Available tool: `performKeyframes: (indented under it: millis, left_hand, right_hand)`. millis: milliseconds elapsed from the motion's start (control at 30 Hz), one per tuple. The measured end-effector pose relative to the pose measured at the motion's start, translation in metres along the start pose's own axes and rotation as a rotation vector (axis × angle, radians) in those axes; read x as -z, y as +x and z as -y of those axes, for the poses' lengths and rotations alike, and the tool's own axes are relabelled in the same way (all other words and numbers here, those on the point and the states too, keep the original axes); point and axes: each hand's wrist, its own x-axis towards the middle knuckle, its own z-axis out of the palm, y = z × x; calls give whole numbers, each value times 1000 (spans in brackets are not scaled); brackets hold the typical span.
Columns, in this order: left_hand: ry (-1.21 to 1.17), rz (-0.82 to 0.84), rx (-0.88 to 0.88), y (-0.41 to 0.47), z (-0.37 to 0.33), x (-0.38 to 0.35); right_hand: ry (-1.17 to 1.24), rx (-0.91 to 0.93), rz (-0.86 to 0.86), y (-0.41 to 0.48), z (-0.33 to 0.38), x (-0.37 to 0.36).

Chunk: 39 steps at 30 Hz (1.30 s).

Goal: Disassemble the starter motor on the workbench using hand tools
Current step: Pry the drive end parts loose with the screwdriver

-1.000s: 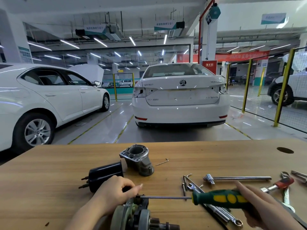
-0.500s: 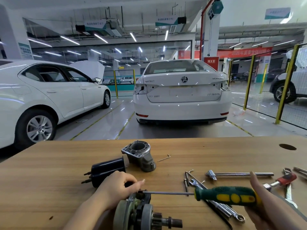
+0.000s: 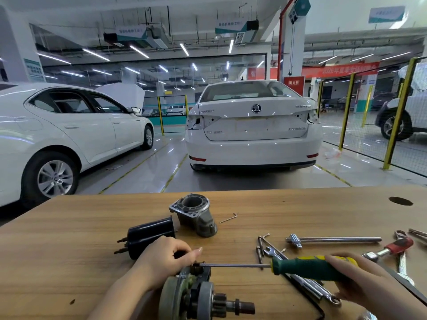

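Note:
The starter motor core (image 3: 198,296), with its pinion gear and shaft pointing right, lies at the near edge of the wooden workbench (image 3: 69,239). My left hand (image 3: 166,259) grips its upper part, index finger stretched toward the screwdriver tip. My right hand (image 3: 360,278) holds the green and yellow handle of a screwdriver (image 3: 307,267), whose shaft runs left to the top of the motor. A black cylindrical solenoid (image 3: 147,236) and a grey aluminium nose housing (image 3: 196,214) lie farther back.
Right of the motor lie wrenches (image 3: 307,285), bolts (image 3: 260,249), a long T-bar (image 3: 332,240), a red-handled tool (image 3: 392,248) and a small hex key (image 3: 228,218). The bench has a round hole (image 3: 400,201) at far right. White cars stand beyond.
The view has tilted down, so more of the motor's pinion and shaft shows. Both hands stay in place, with the screwdriver still at the motor's top.

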Motion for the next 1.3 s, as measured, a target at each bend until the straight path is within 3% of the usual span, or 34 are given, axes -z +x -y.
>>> performKeyframes:
  millis: [233,533,867,1033,1300]
  left_hand:
    - [-16,-15,-10,1,5,-2]
    - [-10,-3,-18,0,0,-1]
    - [-5,-1,-8,-1,-1,0]
    - [-16,-11,-11,-1,1,-1]
    - [-26,-28,-12,0,5,-2]
  right_hand:
    - [220,-112,188,-11,4,-3]
    - [225,-245,109,-5,8,-5]
    - [112,-102,268,-10,7,10]
    - [140,-127,213,-13,8,0]
    - [48,-186,-15,-12,5,1]
